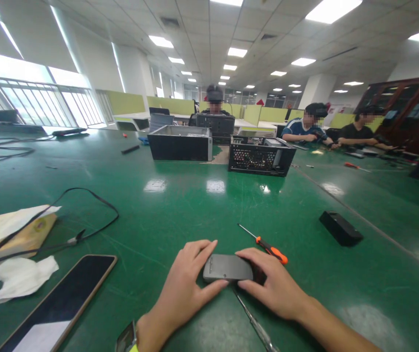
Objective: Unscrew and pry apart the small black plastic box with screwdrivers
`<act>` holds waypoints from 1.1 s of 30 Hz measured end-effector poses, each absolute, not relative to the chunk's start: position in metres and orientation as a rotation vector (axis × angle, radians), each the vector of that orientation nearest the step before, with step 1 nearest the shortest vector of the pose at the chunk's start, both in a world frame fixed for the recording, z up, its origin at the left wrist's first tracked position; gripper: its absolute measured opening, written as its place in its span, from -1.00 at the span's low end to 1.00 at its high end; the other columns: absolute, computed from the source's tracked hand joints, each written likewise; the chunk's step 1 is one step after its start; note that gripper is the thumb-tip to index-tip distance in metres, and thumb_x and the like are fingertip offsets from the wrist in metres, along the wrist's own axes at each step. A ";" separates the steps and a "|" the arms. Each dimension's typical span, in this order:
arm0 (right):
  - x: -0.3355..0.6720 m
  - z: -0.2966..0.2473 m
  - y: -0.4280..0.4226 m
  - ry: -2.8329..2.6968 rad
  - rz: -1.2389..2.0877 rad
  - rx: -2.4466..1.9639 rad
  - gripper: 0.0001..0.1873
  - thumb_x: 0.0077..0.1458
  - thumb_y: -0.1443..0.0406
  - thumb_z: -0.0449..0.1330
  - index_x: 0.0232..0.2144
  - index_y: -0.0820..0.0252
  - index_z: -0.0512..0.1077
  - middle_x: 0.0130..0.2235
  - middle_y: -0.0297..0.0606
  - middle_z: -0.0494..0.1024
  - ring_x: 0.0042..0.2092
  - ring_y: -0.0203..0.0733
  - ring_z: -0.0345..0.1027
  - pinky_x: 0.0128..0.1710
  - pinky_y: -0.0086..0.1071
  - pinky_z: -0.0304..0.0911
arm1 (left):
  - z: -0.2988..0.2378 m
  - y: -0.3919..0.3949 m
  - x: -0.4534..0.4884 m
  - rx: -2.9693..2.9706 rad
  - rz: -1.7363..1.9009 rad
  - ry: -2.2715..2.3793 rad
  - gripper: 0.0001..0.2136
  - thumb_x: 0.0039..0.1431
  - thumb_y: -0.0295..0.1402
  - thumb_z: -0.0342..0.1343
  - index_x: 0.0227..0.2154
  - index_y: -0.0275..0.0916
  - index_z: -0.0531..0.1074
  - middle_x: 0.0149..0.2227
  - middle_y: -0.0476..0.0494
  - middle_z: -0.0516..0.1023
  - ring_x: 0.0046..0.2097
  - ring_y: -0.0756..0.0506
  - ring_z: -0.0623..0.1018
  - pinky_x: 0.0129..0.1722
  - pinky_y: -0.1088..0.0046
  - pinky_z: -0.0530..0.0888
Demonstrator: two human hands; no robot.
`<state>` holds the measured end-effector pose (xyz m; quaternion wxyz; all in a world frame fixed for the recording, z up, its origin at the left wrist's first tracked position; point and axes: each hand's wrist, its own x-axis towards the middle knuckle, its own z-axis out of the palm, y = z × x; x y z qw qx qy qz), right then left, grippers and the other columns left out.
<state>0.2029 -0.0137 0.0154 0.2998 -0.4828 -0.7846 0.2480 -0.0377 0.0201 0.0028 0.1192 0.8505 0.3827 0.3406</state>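
Note:
Both of my hands hold a small dark grey flat device [227, 267] on the green table mat [180, 210]. My left hand [182, 288] grips its left end, thumb under and fingers over the top. My right hand [273, 283] closes round its right end. An orange-handled screwdriver [264, 243] lies just behind my right hand. A thin metal tool [255, 325] lies on the mat under my right wrist.
A phone [60, 303] lies face up at the near left beside white tissue [22, 276], a tan book [11, 234] and a black cable [84, 215]. A black block [340, 228] sits to the right. Two open computer cases [180, 143] [260, 155] stand further back. Three people sit beyond.

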 end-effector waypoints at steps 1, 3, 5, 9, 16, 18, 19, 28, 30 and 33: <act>0.202 0.014 -0.013 -2.077 0.686 -1.270 -0.54 0.09 0.23 0.25 0.05 0.16 0.37 0.03 -0.13 0.50 -0.01 -0.09 0.38 -0.01 -0.24 0.28 | 0.003 0.020 -0.038 2.490 0.978 1.119 -0.48 0.13 -0.23 0.26 0.14 -0.14 0.32 0.04 -0.26 0.44 0.05 -0.29 0.42 0.02 0.06 0.43; 0.206 0.015 -0.013 -2.039 0.693 -1.290 -0.49 0.09 0.21 0.24 0.10 0.14 0.33 0.07 -0.11 0.45 -0.06 -0.12 0.38 -0.14 -0.31 0.32 | 0.003 0.021 -0.037 2.494 0.952 1.118 -0.63 0.16 -0.26 0.24 0.02 -0.16 0.42 -0.03 -0.23 0.49 0.00 -0.28 0.44 -0.01 0.07 0.44; 0.213 0.020 -0.013 -2.009 0.620 -1.369 -0.56 0.11 0.17 0.22 0.02 0.18 0.37 -0.02 -0.12 0.47 -0.16 -0.16 0.38 -0.27 -0.36 0.30 | 0.005 0.022 -0.037 2.491 0.943 1.119 -0.71 0.16 -0.26 0.24 -0.06 -0.18 0.46 -0.09 -0.20 0.51 -0.05 -0.26 0.46 -0.06 0.10 0.45; 0.224 0.032 -0.020 -2.168 0.666 -1.669 -0.64 0.04 0.02 0.26 -0.52 0.19 0.43 -0.51 -0.36 0.43 -0.45 -0.29 0.26 -0.46 -0.43 0.08 | 0.008 0.021 -0.035 2.474 0.962 1.122 -0.73 0.15 -0.26 0.24 -0.11 -0.20 0.46 -0.15 -0.20 0.53 -0.10 -0.25 0.47 -0.11 0.12 0.46; 0.227 0.034 -0.036 -2.475 0.950 -1.749 -0.69 -0.23 0.04 0.40 -0.59 0.14 0.55 -0.62 -0.46 0.44 -0.56 -0.37 0.21 -0.54 -0.47 -0.05 | 0.011 0.019 -0.032 2.443 1.000 1.107 -0.76 0.17 -0.27 0.21 -0.12 -0.19 0.44 -0.14 -0.20 0.52 -0.11 -0.23 0.49 -0.11 0.16 0.47; 0.227 0.035 -0.038 -2.488 0.998 -1.743 -0.77 -0.23 0.11 0.39 -0.58 0.14 0.57 -0.62 -0.45 0.46 -0.56 -0.38 0.23 -0.53 -0.49 -0.01 | 0.010 0.020 -0.032 2.438 0.993 1.102 -0.76 0.18 -0.26 0.20 -0.12 -0.19 0.44 -0.14 -0.21 0.52 -0.10 -0.23 0.49 -0.10 0.17 0.48; 0.227 0.035 -0.038 -2.490 1.014 -1.741 -0.80 -0.23 0.13 0.38 -0.58 0.13 0.58 -0.61 -0.45 0.47 -0.57 -0.38 0.23 -0.53 -0.50 0.01 | 0.009 0.020 -0.032 2.438 0.988 1.100 -0.76 0.18 -0.26 0.20 -0.11 -0.19 0.43 -0.14 -0.21 0.51 -0.10 -0.23 0.49 -0.10 0.16 0.47; 0.228 0.032 -0.038 -2.473 1.076 -1.693 -0.90 -0.24 0.27 0.30 -0.59 0.17 0.59 -0.64 -0.47 0.42 -0.60 -0.41 0.18 -0.60 -0.55 -0.02 | 0.009 0.020 -0.032 2.432 0.987 1.085 -0.76 0.19 -0.27 0.20 -0.11 -0.20 0.42 -0.14 -0.20 0.51 -0.10 -0.22 0.49 -0.09 0.16 0.47; 0.230 0.030 -0.037 -2.476 1.086 -1.653 -0.91 -0.26 0.29 0.29 -0.59 0.18 0.57 -0.64 -0.48 0.41 -0.60 -0.41 0.19 -0.60 -0.56 -0.02 | 0.009 0.020 -0.032 2.429 0.994 1.079 -0.76 0.19 -0.26 0.21 -0.11 -0.20 0.42 -0.14 -0.20 0.51 -0.10 -0.22 0.49 -0.10 0.16 0.47; 0.234 0.027 -0.035 -2.459 1.164 -1.595 -0.92 -0.27 0.33 0.27 -0.58 0.20 0.56 -0.64 -0.50 0.38 -0.59 -0.42 0.18 -0.61 -0.57 -0.01 | 0.008 0.020 -0.033 2.424 0.996 1.075 -0.75 0.18 -0.27 0.22 -0.11 -0.20 0.42 -0.13 -0.20 0.51 -0.09 -0.22 0.49 -0.10 0.17 0.48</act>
